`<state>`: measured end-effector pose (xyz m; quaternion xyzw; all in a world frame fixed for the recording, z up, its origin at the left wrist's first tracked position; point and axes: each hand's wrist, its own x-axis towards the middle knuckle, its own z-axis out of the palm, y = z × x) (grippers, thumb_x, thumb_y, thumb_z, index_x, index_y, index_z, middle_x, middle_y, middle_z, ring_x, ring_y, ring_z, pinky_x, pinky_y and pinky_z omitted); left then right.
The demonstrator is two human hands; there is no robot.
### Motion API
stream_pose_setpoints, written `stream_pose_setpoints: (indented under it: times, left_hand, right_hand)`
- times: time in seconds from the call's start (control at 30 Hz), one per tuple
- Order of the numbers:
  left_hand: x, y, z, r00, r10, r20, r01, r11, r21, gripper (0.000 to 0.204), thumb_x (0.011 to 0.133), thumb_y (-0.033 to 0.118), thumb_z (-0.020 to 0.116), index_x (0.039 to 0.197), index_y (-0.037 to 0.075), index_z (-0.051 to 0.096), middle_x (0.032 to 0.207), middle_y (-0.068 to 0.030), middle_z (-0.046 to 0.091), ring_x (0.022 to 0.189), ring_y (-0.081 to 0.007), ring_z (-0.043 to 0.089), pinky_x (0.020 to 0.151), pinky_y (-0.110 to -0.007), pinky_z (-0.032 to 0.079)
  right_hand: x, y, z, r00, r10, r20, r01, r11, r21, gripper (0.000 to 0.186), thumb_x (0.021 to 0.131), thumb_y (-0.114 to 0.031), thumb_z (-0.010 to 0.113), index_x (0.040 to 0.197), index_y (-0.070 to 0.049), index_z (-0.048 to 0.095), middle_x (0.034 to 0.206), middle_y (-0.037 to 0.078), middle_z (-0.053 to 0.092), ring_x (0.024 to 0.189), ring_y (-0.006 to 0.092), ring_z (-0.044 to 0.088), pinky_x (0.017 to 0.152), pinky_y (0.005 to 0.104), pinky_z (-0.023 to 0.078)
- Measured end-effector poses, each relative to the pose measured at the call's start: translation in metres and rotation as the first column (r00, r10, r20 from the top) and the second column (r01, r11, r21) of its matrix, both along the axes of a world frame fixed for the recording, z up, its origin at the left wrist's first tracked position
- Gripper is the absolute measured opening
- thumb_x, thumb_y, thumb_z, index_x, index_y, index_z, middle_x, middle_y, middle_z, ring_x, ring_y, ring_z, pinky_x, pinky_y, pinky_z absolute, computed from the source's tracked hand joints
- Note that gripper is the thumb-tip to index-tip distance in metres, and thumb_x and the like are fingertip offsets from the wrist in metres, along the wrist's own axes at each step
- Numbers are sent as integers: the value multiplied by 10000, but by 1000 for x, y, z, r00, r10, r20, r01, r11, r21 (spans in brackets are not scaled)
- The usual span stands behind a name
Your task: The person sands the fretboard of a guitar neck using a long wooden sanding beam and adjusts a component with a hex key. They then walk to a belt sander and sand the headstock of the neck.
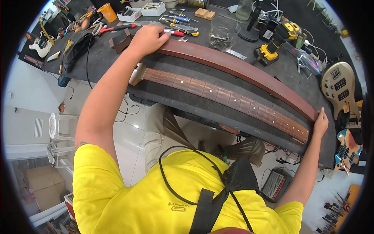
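A long reddish-brown bar (233, 66), which looks like wood, spans the dark workbench, held at both ends. My left hand (149, 40) is closed around its left end, with the fingers partly hidden behind it. At the far right, my right hand (321, 124) grips the other end between thumb and fingers. Nearer to me, roughly alongside the bar, lies a guitar neck (222, 94) with a brown fretboard and pale dot inlays. Its headstock (137, 74) sits below my left forearm. A gap of bench surface separates neck and bar.
Behind the bar stand a clear plastic container (224, 34) and a yellow-black cordless drill (274, 43). Several screwdrivers (179, 17) and a dark brown notched block (120, 41) lie near my left hand. A gold guitar body (339, 87) stands beyond my right hand.
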<state>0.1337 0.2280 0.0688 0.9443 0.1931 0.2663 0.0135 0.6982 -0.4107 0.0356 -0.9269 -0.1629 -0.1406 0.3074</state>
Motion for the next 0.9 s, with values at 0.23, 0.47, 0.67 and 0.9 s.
stream_pose_setpoints:
  times: [0.23, 0.47, 0.67, 0.9]
  left_hand:
    - [-68, -74, 40, 928, 216, 302, -88, 918, -386, 206, 1024, 191, 736, 1098, 3, 776, 1012, -138, 798, 955, -330, 769, 907, -429, 593]
    - [-78, -195, -51, 934, 340, -107, -319, 931, 176, 819, 1081, 493, 679, 1676, -22, 452, 1757, -228, 450, 1666, -443, 342, 1338, -642, 200]
    - [10, -274, -14, 910, 255, -326, -249, 967, 61, 998, 1051, 635, 661, 1678, -99, 409, 1756, -323, 399, 1672, -498, 303, 1356, -663, 171]
    - [164, -412, -27, 929, -336, -156, 339, 941, -10, 1161, 1011, 788, 606, 1656, -154, 399, 1739, -397, 364, 1656, -529, 323, 1364, -605, 224]
  right_hand:
    - [-57, -83, 11, 967, 25, 255, -86, 969, 231, 422, 1139, -347, 667, 1301, 22, 793, 1287, 127, 810, 1198, 225, 744, 1087, 364, 544]
    - [-110, -94, -55, 889, -249, 385, 102, 926, 363, 343, 1159, -261, 575, 1172, -8, 807, 1151, 139, 808, 1099, 274, 760, 1016, 412, 578]
    - [-128, -68, -50, 905, -324, 275, 141, 839, 525, 342, 1146, -293, 612, 1108, 2, 780, 1038, 111, 809, 986, 240, 758, 928, 377, 582]
    - [-142, -56, -44, 904, -309, 297, 116, 843, 525, 332, 1149, -283, 606, 1057, -6, 764, 971, 138, 792, 915, 266, 770, 852, 393, 590]
